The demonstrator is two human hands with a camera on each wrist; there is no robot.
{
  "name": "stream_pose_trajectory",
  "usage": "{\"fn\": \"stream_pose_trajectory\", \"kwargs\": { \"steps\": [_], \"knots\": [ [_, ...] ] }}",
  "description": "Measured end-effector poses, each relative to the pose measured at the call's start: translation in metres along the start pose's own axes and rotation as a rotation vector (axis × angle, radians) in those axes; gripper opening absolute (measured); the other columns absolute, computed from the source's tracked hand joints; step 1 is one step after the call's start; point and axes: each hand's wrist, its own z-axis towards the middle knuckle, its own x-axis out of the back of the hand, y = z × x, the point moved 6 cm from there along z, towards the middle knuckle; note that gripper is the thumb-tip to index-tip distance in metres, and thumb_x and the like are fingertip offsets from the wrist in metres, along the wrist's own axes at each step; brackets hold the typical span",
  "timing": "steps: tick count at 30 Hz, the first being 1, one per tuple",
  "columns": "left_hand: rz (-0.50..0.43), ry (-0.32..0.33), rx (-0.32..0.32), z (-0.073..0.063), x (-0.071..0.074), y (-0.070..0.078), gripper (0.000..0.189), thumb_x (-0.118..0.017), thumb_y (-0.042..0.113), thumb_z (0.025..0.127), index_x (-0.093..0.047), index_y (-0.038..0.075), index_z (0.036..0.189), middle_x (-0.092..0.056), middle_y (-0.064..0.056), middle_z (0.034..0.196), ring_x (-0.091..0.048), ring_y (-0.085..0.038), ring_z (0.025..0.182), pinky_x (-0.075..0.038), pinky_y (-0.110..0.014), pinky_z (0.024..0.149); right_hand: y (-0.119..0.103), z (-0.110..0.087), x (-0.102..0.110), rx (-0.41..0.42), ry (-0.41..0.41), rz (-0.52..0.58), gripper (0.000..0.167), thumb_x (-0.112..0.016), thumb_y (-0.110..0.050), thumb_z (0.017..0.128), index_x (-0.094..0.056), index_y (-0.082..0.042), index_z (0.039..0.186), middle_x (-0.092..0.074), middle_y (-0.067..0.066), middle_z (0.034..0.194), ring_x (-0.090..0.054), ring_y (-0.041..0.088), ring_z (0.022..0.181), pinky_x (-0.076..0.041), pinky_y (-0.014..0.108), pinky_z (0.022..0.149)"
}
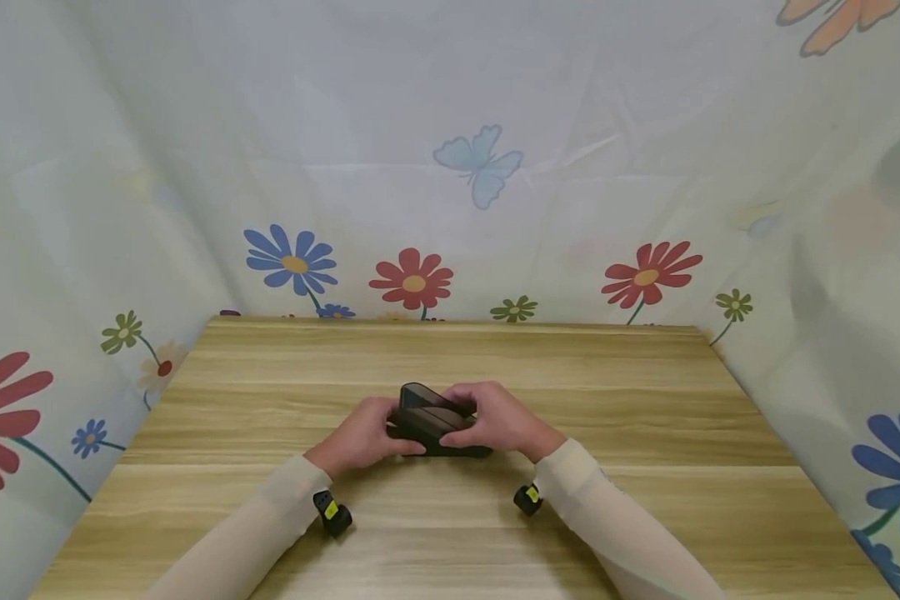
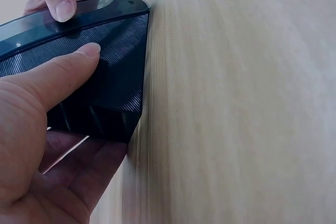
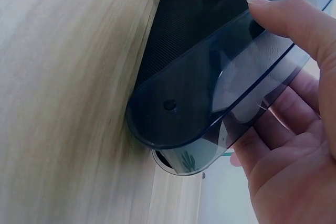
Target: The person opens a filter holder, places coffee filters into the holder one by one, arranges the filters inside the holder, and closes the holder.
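A black case with a finely ribbed face [image 1: 426,425] sits low over the middle of the wooden table, between both hands. Along one side of it runs a smoky see-through cover [image 3: 181,95] with rounded ends and a small dark dot near one end. My left hand [image 1: 360,435] grips the case from the left, thumb across the ribbed face and fingers beneath its slotted edge [image 2: 97,119]. From the right, my right hand [image 1: 498,421] holds the cover, thumb on its near face and fingers behind it. One lower end of the case lies right at the tabletop in both wrist views.
The wooden table [image 1: 615,392] reaches back to a white cloth backdrop [image 1: 555,225] printed with flowers and butterflies. More of this cloth hangs at both sides. A small black wrist camera [image 1: 335,515] hangs at the left cuff, another wrist camera [image 1: 528,499] at the right.
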Motion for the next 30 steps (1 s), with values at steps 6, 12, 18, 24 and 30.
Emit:
{"fn": "stream_pose_trajectory", "kwargs": {
  "steps": [6,12,18,24,30],
  "knots": [
    [-0.001,0.001,0.014,0.001,-0.002,0.000,0.039,-0.088,0.036,0.081,-0.073,0.022,0.114,-0.076,0.010,0.104,-0.068,-0.006,0.091,-0.053,-0.027,0.082,0.004,-0.001,0.001,-0.017,-0.008,0.016,0.044,-0.089,-0.031,0.081,-0.071,-0.019,0.120,-0.074,-0.009,0.106,-0.063,0.013,0.091,-0.050,0.031,0.085],
    [-0.008,-0.005,0.021,0.003,-0.002,0.000,0.041,-0.088,0.036,0.081,-0.073,0.022,0.116,-0.076,0.010,0.106,-0.068,-0.006,0.094,-0.054,-0.028,0.085,0.005,-0.002,0.003,-0.016,-0.005,0.010,0.045,-0.089,-0.033,0.081,-0.071,-0.020,0.120,-0.074,-0.009,0.106,-0.063,0.013,0.091,-0.050,0.031,0.086],
    [-0.009,-0.007,0.013,0.003,-0.003,0.001,0.042,-0.089,0.034,0.081,-0.073,0.019,0.116,-0.076,0.008,0.108,-0.069,-0.007,0.097,-0.054,-0.030,0.086,0.006,-0.002,0.003,-0.012,-0.008,-0.002,0.046,-0.090,-0.034,0.080,-0.071,-0.020,0.120,-0.073,-0.010,0.107,-0.062,0.013,0.092,-0.051,0.033,0.086],
    [-0.019,-0.015,0.010,0.002,-0.003,0.000,0.047,-0.090,0.030,0.080,-0.071,0.017,0.120,-0.075,0.005,0.111,-0.070,-0.010,0.102,-0.056,-0.035,0.090,0.008,-0.007,0.009,0.001,0.005,0.026,0.057,-0.089,-0.039,0.080,-0.068,-0.017,0.128,-0.071,-0.009,0.116,-0.065,0.011,0.102,-0.053,0.037,0.096],
    [-0.152,-0.090,0.047,-0.002,0.009,-0.008,0.063,-0.089,0.028,0.082,-0.060,0.016,0.136,-0.069,0.000,0.126,-0.066,-0.018,0.117,-0.051,-0.041,0.105,0.012,-0.019,0.036,0.034,0.124,0.198,0.043,-0.067,-0.034,0.100,-0.063,-0.007,0.134,-0.069,0.007,0.129,-0.065,0.029,0.119,-0.051,0.051,0.102]
  ]
}}
